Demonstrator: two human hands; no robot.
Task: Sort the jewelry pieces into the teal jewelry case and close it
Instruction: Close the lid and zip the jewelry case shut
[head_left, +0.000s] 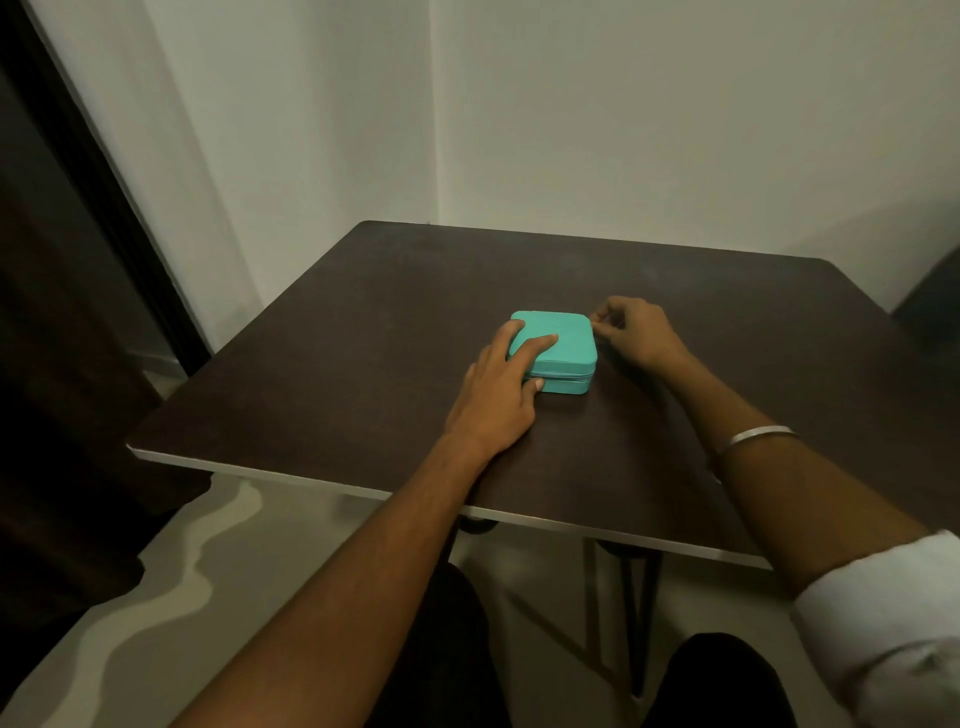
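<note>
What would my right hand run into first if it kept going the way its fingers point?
The case. The right hand sits just right of it, fingers curled leftward at its far right corner, seemingly pinching something small there, maybe the zipper pull. They look nearly touching; depth is unclear.

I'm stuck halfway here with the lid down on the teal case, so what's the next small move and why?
Probably draw the zipper on along the seam with the right hand, which pinches something at the far right corner of the teal case. The left hand lies flat on the lid and steadies it. No jewelry shows on the table, so closing seems all that remains.
</note>
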